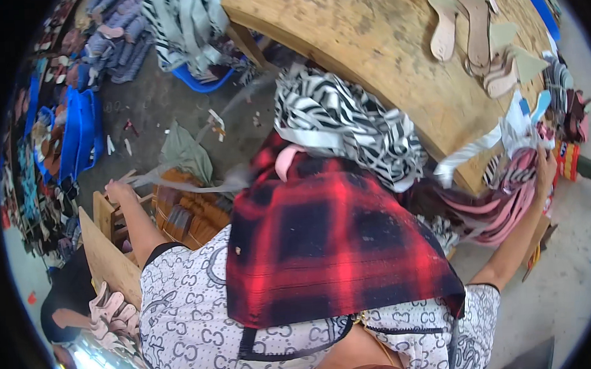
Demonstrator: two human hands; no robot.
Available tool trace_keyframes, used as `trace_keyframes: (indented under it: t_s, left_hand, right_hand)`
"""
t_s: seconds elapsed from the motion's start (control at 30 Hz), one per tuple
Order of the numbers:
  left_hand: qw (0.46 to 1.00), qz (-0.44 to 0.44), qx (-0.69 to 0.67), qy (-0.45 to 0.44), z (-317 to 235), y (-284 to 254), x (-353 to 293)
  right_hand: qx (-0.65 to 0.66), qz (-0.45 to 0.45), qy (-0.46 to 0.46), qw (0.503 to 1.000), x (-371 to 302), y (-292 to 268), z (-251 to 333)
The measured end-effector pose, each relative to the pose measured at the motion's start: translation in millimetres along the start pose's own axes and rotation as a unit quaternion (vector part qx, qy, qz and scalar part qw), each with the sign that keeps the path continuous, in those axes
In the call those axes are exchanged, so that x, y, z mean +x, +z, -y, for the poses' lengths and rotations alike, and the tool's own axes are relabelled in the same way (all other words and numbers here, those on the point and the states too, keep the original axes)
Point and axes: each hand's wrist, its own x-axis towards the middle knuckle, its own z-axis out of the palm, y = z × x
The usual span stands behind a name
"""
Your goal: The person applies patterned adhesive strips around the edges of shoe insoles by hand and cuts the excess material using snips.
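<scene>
My left hand [118,191] is stretched out to the left, its fingers closed at the end of a translucent plastic strip [200,186] that trails blurred toward my lap. Far to the right, my right hand [545,167] grips the side of a bundle of pink and zebra-striped strips [517,191], partly wrapped in clear plastic. A heap of black-and-white zebra-print strips [345,119] rests on the red-and-black plaid cloth [337,229] over my lap. One small pink piece [286,162] lies at the cloth's far edge.
A worn wooden table [368,33] stands ahead, with sole-shaped pieces [476,28] at its right. A blue basket [205,81] of striped strips sits below its left corner. Brown stacked bundles [184,206] lie beside my left arm. Blue crates [79,134] and piles of pieces line the far left.
</scene>
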Motion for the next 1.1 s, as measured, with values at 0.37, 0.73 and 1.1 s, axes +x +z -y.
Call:
trace_keyframes:
  t_s: [0.37,0.73,1.1]
  left_hand:
    - [0.391,0.612,0.629,0.277,88.8,81.4,-250.7]
    - [0.396,0.873,0.158,0.238,-188.6,228.4,-607.7]
    - [0.160,0.723,-0.112,0.662,-161.6,220.7,-742.5]
  right_hand:
    - [-0.191,-0.084,-0.080,0.975,-49.1,63.4,134.2]
    - [0.044,-0.142,0.269,0.951,-244.0,107.8,139.9]
    - [0.707,0.080,0.256,0.654,-217.0,95.9,243.6]
